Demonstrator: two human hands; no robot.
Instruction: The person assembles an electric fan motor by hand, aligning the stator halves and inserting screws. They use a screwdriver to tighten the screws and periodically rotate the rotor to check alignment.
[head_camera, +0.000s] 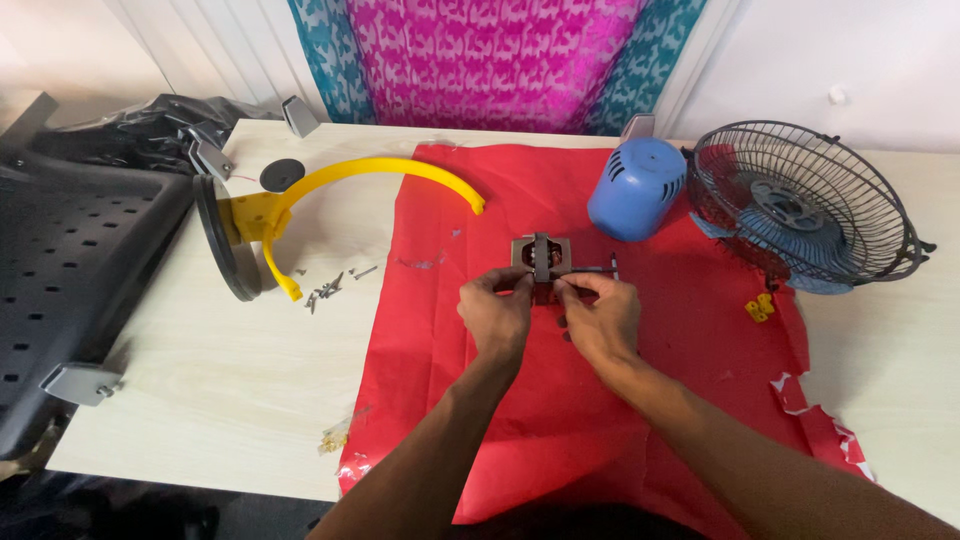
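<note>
Head view: I have my left hand (497, 312) and right hand (598, 318) both pinching the small fan motor (542, 262) over the red sheet (560, 420). Blue motor cover (636, 188), grille (800, 205) and yellow stand (290, 205) lie detached; the motor itself looks unopened.

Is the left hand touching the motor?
Touching. The head view shows the left hand with fingertips pinching the motor at its left edge, no gap visible; the right hand grips the other side.

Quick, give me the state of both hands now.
Left hand: closed on the motor, gripping its left side.
Right hand: closed on the motor, gripping its right side.
</note>
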